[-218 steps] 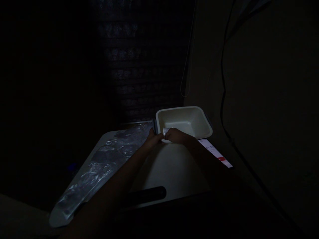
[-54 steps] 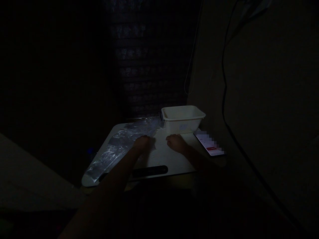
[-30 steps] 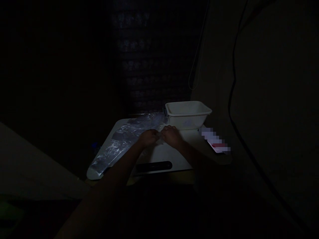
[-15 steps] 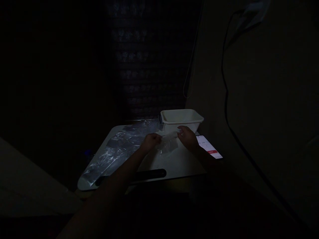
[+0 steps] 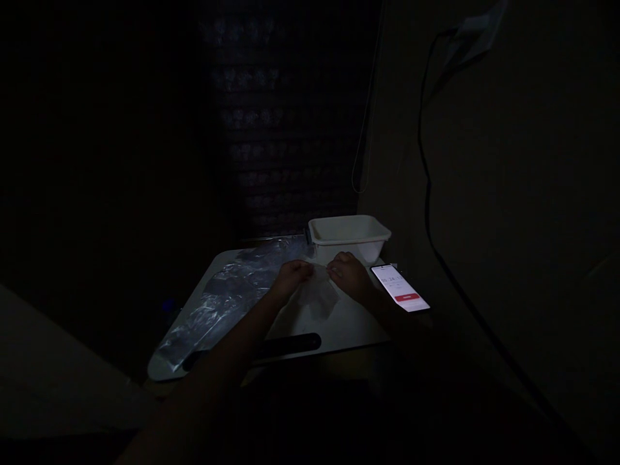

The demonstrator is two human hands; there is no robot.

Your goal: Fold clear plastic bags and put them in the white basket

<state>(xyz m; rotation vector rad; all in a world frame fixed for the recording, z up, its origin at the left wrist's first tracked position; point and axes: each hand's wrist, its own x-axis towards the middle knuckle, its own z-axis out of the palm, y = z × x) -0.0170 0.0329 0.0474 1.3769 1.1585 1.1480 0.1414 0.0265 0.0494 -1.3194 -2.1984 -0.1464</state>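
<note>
A: Near: clear plastic piece (image 5: 318, 298) over white tabletop (image 5: 356, 323); fingers?
B: L hand (image 5: 290, 278) & R hand (image 5: 347, 274) curled, pinching its upper edge; exact fingertip hold too dark to tell
A: Best technique?
B: Prob even tension, thumbs level, w/ slack short of tub (image 5: 372, 250) beyond

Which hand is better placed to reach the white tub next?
Likely the right hand: it is in front of the white tub, while the left hand is nearer the plastic sheeting. Both hold the clear plastic piece, so the right's grip would need freeing first.
</note>
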